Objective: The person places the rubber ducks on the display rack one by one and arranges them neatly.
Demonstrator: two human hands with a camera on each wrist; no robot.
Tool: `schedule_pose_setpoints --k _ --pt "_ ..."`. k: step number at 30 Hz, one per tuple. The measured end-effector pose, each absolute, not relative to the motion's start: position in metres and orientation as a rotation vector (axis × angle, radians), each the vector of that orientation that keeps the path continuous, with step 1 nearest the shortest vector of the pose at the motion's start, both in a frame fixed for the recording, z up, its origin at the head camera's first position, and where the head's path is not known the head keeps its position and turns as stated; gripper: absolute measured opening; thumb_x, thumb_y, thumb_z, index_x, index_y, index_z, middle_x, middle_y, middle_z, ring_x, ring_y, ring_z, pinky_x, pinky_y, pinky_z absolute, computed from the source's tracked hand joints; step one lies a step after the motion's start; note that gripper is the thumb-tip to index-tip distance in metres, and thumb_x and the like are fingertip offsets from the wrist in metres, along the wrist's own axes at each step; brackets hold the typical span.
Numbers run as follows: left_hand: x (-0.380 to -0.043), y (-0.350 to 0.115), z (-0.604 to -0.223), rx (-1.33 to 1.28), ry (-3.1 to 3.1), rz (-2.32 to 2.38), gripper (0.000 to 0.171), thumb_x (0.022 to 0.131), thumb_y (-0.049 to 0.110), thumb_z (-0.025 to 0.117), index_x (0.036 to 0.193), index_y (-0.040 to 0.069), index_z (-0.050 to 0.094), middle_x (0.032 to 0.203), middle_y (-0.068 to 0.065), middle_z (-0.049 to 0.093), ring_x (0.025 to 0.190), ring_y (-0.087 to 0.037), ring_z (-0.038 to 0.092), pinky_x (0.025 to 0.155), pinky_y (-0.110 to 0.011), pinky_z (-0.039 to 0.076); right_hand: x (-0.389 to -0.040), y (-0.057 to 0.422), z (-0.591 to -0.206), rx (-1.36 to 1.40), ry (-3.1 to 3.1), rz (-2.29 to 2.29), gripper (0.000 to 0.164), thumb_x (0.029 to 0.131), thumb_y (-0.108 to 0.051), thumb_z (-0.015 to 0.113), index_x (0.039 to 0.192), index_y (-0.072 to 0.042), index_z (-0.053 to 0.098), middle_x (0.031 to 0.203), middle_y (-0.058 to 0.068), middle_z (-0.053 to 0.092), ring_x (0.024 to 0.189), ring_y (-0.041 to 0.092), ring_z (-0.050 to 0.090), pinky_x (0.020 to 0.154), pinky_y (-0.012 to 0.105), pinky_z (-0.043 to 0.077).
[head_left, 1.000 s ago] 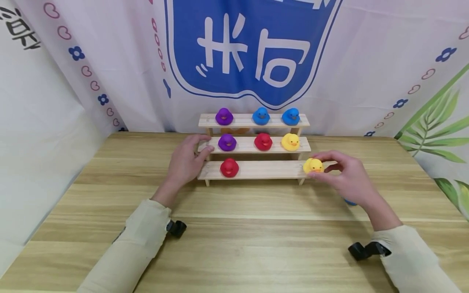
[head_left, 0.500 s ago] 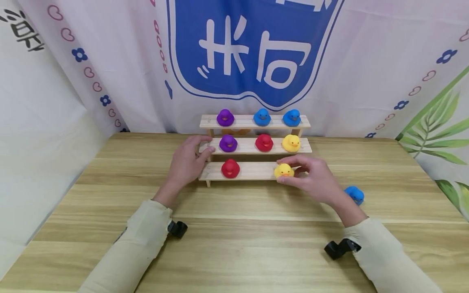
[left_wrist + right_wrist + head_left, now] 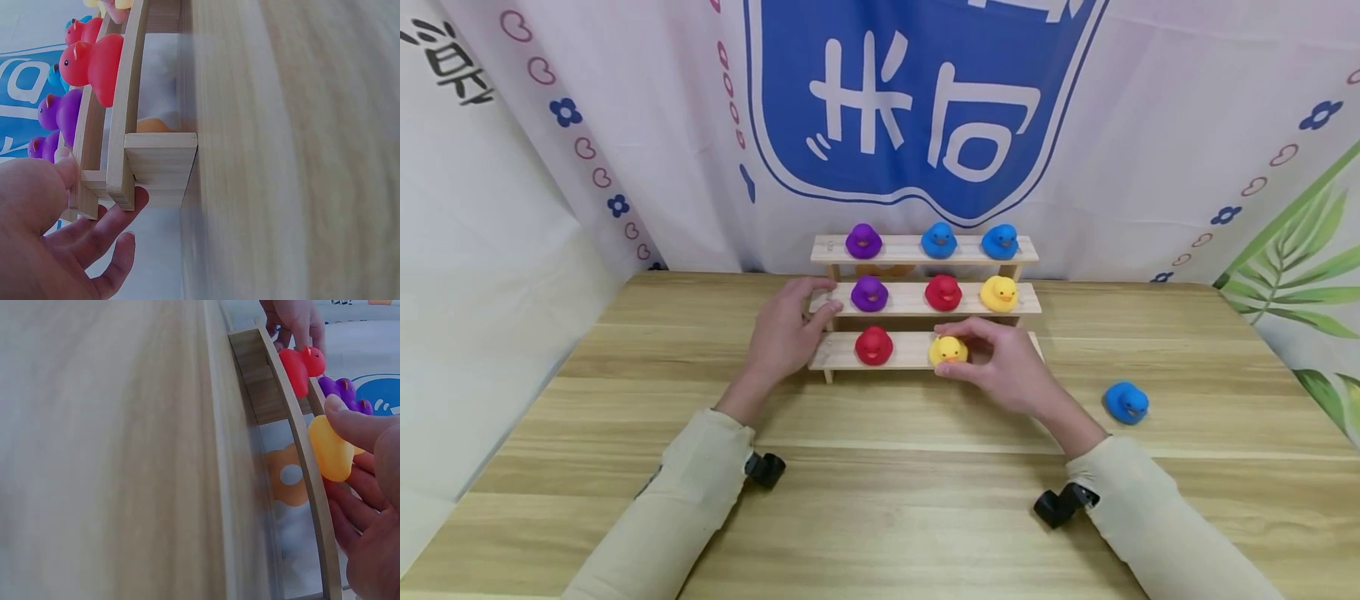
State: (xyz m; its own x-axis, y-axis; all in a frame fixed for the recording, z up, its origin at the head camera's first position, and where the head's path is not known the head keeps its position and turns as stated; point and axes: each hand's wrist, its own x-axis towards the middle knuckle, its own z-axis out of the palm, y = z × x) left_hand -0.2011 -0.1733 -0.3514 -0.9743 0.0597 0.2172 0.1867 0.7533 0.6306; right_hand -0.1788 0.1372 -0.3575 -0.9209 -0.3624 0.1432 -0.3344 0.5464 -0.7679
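A three-step wooden display rack (image 3: 842,360) stands on the table with rubber ducks on its steps. My right hand (image 3: 1000,367) pinches a yellow rubber duck (image 3: 949,351) between thumb and fingers at the middle of the lowest step; the right wrist view shows this yellow duck (image 3: 331,450) right at the board. A red duck (image 3: 874,346) sits left of it. At the left end of the middle step, my left hand (image 3: 784,329) grips the rack; in the left wrist view its thumb lies on the board and its fingers (image 3: 103,234) reach around the end.
On the middle step are a purple duck (image 3: 869,294), a red duck (image 3: 943,293) and another yellow duck (image 3: 999,294). The top step bears a purple duck (image 3: 863,242) and two blue ducks (image 3: 939,241). Another blue duck (image 3: 1127,403) lies on the table at right. A printed curtain (image 3: 685,167) hangs behind.
My right hand has carried the yellow duck leftward from the lowest step's right end to its middle, uncovering the blue duck on the table. The left hand stays at the rack.
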Motion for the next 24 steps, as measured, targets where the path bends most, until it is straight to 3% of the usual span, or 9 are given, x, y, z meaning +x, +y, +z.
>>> schedule_pose_setpoints --k 13,24 --pt "-0.2018 -0.1721 -0.3511 -0.201 -2.761 -1.028 0.043 0.109 0.034 0.061 0.147 0.014 0.06 0.152 -0.013 0.058 0.093 -0.03 0.067 0.094 -0.05 0.056 -0.1828 0.1337 -0.3593 -0.488 2.809 -1.309 0.044 0.087 -0.023 0.089 0.127 -0.015 0.072 0.132 0.003 0.075 0.12 0.027 0.071 0.105 0.045 0.06" --pt "-0.2023 -0.1725 -0.3523 -0.199 -2.755 -1.03 0.043 0.109 0.034 0.061 0.147 0.014 0.06 0.152 -0.012 0.059 0.091 -0.03 0.068 0.091 -0.048 0.057 -0.1834 0.139 -0.3555 -0.57 2.785 -1.227 0.051 0.088 -0.023 0.089 0.135 -0.016 0.07 0.139 0.006 0.071 0.128 0.03 0.068 0.11 0.048 0.057"
